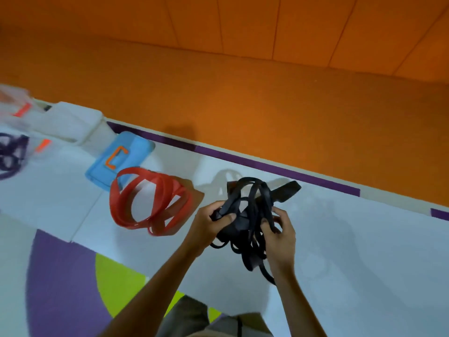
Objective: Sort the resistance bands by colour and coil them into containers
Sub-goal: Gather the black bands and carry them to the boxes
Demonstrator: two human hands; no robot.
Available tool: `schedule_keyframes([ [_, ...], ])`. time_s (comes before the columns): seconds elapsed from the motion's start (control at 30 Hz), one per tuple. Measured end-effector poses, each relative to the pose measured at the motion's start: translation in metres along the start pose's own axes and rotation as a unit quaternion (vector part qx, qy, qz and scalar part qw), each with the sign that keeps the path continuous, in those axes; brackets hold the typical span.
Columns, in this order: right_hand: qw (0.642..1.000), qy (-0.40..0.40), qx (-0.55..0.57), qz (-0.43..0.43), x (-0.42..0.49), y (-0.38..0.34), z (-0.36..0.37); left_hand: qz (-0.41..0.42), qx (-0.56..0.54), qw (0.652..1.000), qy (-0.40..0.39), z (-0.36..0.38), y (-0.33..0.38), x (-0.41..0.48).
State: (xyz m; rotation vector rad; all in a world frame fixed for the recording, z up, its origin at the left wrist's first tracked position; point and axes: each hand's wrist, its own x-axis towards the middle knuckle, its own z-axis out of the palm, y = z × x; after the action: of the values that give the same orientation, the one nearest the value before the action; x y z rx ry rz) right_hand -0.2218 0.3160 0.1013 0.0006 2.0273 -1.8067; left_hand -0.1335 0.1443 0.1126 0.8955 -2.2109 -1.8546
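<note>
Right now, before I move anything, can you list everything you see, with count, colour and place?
black bands: one tangle, black, held over the mat
red bands: one loose coil, red, on the mat, left of the black bands
clear boxes: two it seems, orange latches, far left, blurred
purple bands: one bunch, purple, in the nearer box
lid: one, blue, orange latch, behind the red bands
block: one, white, upper left
mat: one, white, purple and green patches, underneath
floor: one, orange, beyond the mat
left hand: one, grips the black bands
right hand: one, grips the black bands
</note>
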Motion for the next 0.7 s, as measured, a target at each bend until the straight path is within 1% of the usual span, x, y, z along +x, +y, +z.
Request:
schedule_keyframes([
  [0.1,0.998,-0.045,-0.016,-0.041,-0.014,-0.028,0.022,0.022,-0.031,0.998,0.047,-0.026,0.014,-0.024],
  [0.27,0.990,-0.102,-0.021,-0.099,-0.049,-0.075,0.075,0.040,-0.121,0.985,0.115,-0.086,0.027,-0.062],
  [0.47,0.976,-0.134,-0.002,-0.172,-0.104,-0.124,0.149,0.089,-0.241,0.955,0.149,-0.170,0.038,-0.107],
  [0.57,0.971,-0.154,-0.004,-0.184,-0.143,-0.136,0.204,0.110,-0.292,0.935,0.167,-0.229,0.035,-0.140],
  [0.7,0.962,-0.195,-0.005,-0.192,-0.194,-0.142,0.282,0.115,-0.304,0.925,0.198,-0.311,0.020,-0.189],
])
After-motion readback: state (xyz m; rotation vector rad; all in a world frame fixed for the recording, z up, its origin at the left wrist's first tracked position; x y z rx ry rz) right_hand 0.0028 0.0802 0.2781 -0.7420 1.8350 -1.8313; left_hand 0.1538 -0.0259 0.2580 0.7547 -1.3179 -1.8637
